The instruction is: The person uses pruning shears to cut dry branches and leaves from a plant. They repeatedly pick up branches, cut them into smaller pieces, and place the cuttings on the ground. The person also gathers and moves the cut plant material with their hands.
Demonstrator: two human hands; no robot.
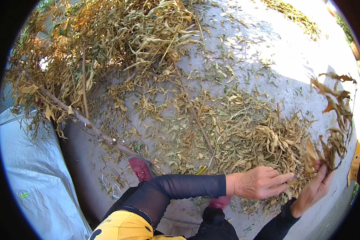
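On the right, my right hand (313, 187) grips the base of a sprig of dried brown leaves (337, 144), which stands up above the fingers. My left hand (261, 183) reaches across from the left, back of the hand upward. Its fingers are drawn together and point toward the right hand. Whether a thin stem is pinched at their tips is too small to tell. Just beyond the left hand lies a heap of dry, curled leaves (270, 144) on the concrete floor (294, 99).
A large pile of dried leafy branches (132, 33) fills the upper left. One thick cut branch (87, 121) runs down toward a red shoe (139, 168); a thinner bare stick (195, 112) lies mid-floor. At left is a silvery tarp (39, 177). A yellow box (356, 160) stands far right.
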